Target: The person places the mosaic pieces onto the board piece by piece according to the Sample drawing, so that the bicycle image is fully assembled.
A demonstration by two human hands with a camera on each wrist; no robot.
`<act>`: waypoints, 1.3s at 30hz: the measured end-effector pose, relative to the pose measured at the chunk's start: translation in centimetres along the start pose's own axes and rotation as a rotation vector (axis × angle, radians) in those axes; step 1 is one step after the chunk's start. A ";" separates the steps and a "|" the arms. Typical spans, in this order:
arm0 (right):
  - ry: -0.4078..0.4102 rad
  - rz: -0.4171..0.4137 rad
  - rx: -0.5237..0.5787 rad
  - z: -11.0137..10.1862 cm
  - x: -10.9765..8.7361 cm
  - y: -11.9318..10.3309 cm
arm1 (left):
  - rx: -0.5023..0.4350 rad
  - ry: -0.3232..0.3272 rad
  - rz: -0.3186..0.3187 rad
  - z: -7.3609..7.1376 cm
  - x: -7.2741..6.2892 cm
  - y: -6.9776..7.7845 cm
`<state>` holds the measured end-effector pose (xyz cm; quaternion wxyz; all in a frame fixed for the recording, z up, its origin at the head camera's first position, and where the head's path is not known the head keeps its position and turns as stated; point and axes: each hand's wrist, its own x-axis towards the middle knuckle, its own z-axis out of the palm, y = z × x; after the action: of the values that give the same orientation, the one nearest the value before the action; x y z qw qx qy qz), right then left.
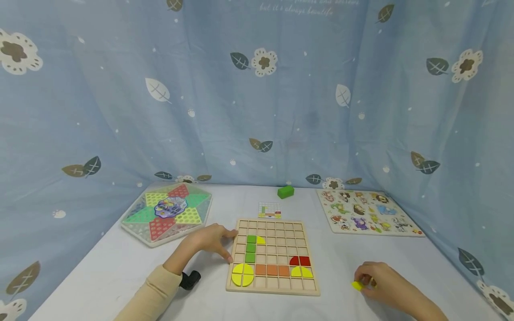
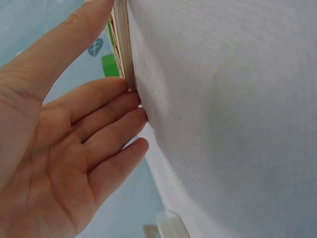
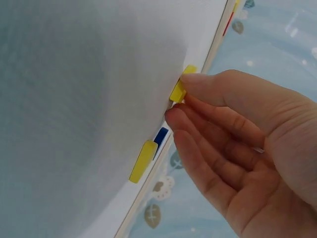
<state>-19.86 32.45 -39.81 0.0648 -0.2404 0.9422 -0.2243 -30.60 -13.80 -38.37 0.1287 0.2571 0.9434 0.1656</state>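
A wooden grid board [image 1: 277,287] lies in front of me, carrying yellow quarter-circle, green and orange square, and red pieces. At its left side, my left hand [image 1: 214,240] touches the frame with thumb and fingertips; in the left wrist view the fingers are extended against the wooden edge [image 2: 124,44]. To the right of the board, my right hand [image 1: 379,283] pinches a yellow piece [image 3: 182,87] between thumb and fingers, low over the white tabletop. Another yellow piece [image 3: 143,161] and a blue piece [image 3: 161,136] show beside those fingers in the right wrist view.
A small pattern card [image 1: 270,210] lies behind the board, with a green block [image 1: 285,192] farther back. Chinese checkers set [image 1: 166,214] sits at left, animal puzzle board [image 1: 367,213] at right. A black object [image 1: 189,280] is beside the left wrist. Blue curtain [image 1: 257,111] hangs behind.
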 end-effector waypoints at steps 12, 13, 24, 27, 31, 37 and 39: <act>-0.027 -0.029 0.027 0.1 0.7 -0.4 | 0.012 0.000 0.017 0.2 0.2 -0.1; -0.028 -0.034 0.027 0.1 0.8 -0.5 | 0.012 0.000 0.013 0.2 0.2 0.0; 0.000 -0.105 0.001 -0.1 2.4 -2.8 | -0.004 0.003 -0.002 0.2 0.1 0.0; 0.020 -0.136 -0.001 0.0 2.9 -3.6 | -0.001 0.004 -0.001 0.2 0.2 -0.1; 0.028 -0.181 -0.003 0.3 3.7 -4.5 | -0.002 0.003 -0.002 0.3 0.2 -0.2; 0.035 -0.241 -0.019 0.7 4.7 -5.8 | -0.001 0.005 0.000 0.2 0.2 -0.2; 0.033 -0.255 -0.018 0.8 5.1 -6.3 | 0.000 0.004 -0.001 0.1 0.2 -0.2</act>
<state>-21.45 24.75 -37.74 0.0180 -0.3551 0.9069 -0.2261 -30.79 -13.84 -38.56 0.1270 0.2562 0.9438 0.1658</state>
